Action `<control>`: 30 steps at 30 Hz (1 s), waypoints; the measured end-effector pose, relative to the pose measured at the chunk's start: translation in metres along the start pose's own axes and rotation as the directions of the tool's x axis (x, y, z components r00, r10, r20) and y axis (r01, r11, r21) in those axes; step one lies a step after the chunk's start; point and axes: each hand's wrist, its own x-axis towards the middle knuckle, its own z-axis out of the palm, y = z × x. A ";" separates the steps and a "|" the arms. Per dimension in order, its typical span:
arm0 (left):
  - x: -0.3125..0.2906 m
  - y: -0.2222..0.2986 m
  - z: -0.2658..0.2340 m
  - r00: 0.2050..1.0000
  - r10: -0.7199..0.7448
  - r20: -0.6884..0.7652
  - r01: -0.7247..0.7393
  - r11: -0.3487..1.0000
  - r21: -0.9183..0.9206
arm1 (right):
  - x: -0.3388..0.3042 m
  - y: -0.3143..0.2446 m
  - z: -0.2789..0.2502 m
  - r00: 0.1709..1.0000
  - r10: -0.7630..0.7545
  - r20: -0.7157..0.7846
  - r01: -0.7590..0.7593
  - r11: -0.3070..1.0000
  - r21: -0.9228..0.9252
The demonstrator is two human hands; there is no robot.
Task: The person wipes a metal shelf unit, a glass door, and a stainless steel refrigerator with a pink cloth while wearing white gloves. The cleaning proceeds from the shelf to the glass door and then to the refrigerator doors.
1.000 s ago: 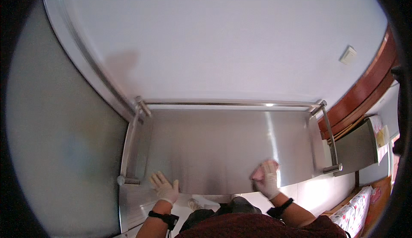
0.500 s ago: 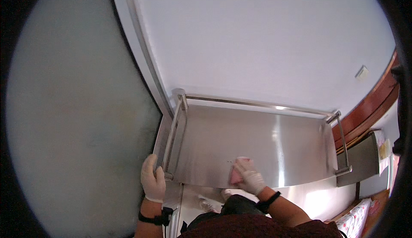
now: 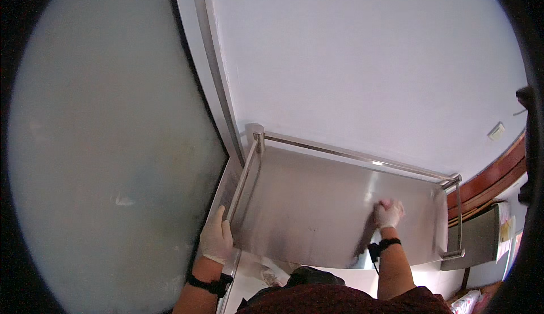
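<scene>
Steel shelf (image 3: 317,212), brushed and shiny, juts from the white wall (image 3: 368,59) with a thin rail (image 3: 351,156) round it. A small pale rectangular plate (image 3: 497,131) sits on the wall far right. My right hand (image 3: 389,213) (gloved, fisted on a pinkish cloth (image 3: 385,204)) has slid rightward across the shelf; my left hand (image 3: 216,239) still lies open along the left edge.

the shelf (image 3: 317,212) surface is lying bare between the left hand (image 3: 216,239) at its left rail (image 3: 245,178) and the right hand (image 3: 389,213) near the right. rails are fencing the left, far and right edges; the near edge is staying open.
</scene>
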 end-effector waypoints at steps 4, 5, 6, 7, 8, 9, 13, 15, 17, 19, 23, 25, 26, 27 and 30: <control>-0.002 0.005 0.000 0.999 0.008 -0.045 -0.006 1.000 0.030 | -0.005 -0.122 0.022 0.919 -0.393 -0.015 0.393 0.914 0.103; -0.002 0.006 0.000 0.999 -0.001 -0.045 0.003 0.999 0.036 | -0.010 -0.151 0.027 0.916 -0.402 0.019 0.395 0.907 0.149; -0.003 0.008 -0.002 0.998 -0.060 -0.006 0.060 0.998 0.021 | -0.016 -0.180 0.032 0.904 -0.422 0.060 0.401 0.890 0.216; -0.004 0.011 -0.004 0.992 -0.119 0.034 0.119 0.993 0.008 | -0.020 -0.208 0.037 0.867 -0.495 0.061 0.475 0.858 0.196; -0.004 0.013 -0.007 0.980 -0.186 0.073 0.187 0.982 -0.013 | -0.025 -0.233 0.041 0.817 -0.577 0.017 0.566 0.806 0.175; -0.005 0.016 -0.009 0.984 -0.167 0.065 0.167 0.986 0.005 | -0.032 -0.257 0.047 0.802 -0.597 0.035 0.584 0.794 0.166; -0.008 0.032 -0.019 0.986 -0.154 0.055 0.152 0.987 0.050 | -0.056 -0.330 0.060 0.712 -0.692 0.119 0.651 0.714 0.257; -0.009 0.037 -0.024 0.991 -0.126 0.038 0.123 0.990 0.076 | -0.062 -0.358 0.064 0.641 -0.753 0.148 0.695 0.652 0.302; -0.009 0.041 -0.027 0.990 -0.137 0.044 0.133 0.989 0.070 | -0.066 -0.380 0.066 0.567 -0.804 0.176 0.730 0.590 0.345; -0.009 0.044 -0.029 0.994 -0.111 0.016 0.110 0.993 0.036 | -0.070 -0.395 0.065 0.502 -0.836 0.222 0.769 0.549 0.328; -0.007 0.043 -0.025 0.988 -0.152 0.026 0.149 0.984 0.100 | -0.092 -0.399 0.053 0.448 -0.863 0.233 0.784 0.504 0.362; -0.005 0.041 -0.022 0.979 -0.198 0.055 0.190 0.973 0.134 | -0.108 -0.390 0.044 0.282 -0.892 0.353 0.842 0.406 0.356; -0.004 0.039 -0.020 0.985 -0.168 0.044 0.162 0.980 0.119 | -0.114 -0.387 0.039 0.166 -0.932 0.321 0.864 0.294 0.409; -0.002 0.039 -0.020 0.986 -0.162 0.050 0.155 0.981 0.118 | -0.117 -0.384 0.035 0.060 -0.967 0.248 0.881 0.168 0.441; -0.002 0.040 -0.023 0.987 -0.155 0.045 0.149 0.983 0.105 | -0.113 -0.389 0.028 -0.043 -0.964 0.262 0.835 0.110 0.539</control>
